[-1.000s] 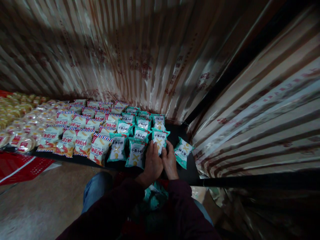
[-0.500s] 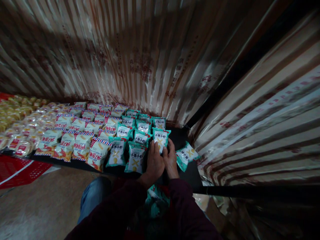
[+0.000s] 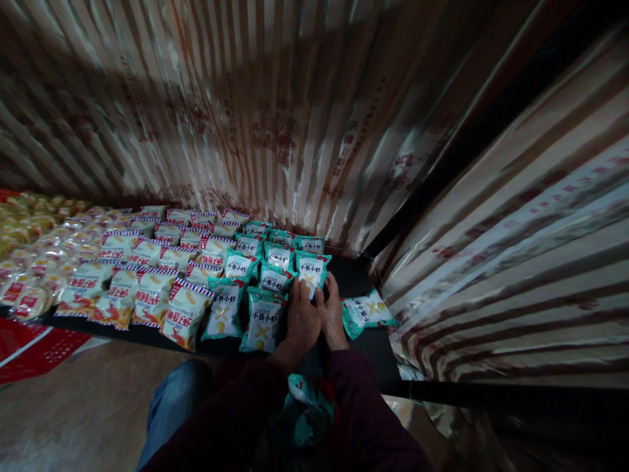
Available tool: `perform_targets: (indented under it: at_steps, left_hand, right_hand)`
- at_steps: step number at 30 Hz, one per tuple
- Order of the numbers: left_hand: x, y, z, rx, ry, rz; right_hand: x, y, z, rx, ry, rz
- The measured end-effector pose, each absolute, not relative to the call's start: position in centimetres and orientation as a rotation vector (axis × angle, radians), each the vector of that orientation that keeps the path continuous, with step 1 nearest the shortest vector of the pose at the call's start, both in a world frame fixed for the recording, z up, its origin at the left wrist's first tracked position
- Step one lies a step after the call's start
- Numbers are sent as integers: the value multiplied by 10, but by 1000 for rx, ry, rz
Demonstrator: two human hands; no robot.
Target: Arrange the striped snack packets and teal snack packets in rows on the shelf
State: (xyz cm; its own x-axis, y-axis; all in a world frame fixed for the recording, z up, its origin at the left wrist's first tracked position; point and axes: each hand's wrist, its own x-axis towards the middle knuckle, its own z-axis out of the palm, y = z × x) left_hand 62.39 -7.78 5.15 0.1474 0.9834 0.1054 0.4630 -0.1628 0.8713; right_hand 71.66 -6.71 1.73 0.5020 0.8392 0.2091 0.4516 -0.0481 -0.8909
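Observation:
A teal-and-white snack bag (image 3: 311, 270) stands upright on the black shelf between my two hands. My left hand (image 3: 301, 319) grips its lower left side, and my right hand (image 3: 331, 311) grips its lower right side. Just left of my left hand, another snack bag of the same kind (image 3: 264, 322) stands at the shelf's front edge. More teal bags are lined up in rows behind and to the left. Right of my right hand, one loose teal bag (image 3: 369, 311) lies tilted on the shelf.
Rows of red-and-cream snack bags (image 3: 153, 296) stand to the left, with round wrapped packs (image 3: 33, 298) beyond them. A red basket (image 3: 34, 351) sits low at left. Printed striped sheeting (image 3: 280, 118) hangs behind. More teal bags (image 3: 307, 406) are below my forearms.
My view has shifted slightly. Both hands stay at the same teal bag, which keeps its place in the row. The loose bag at right now lies flatter and turned.

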Motion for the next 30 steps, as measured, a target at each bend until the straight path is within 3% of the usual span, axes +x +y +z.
perform_targets:
  at_steps: [30]
  left_hand:
    - [632, -68, 38, 1738, 1444, 861]
  right_hand:
    - [731, -28, 30, -1807, -982, 556]
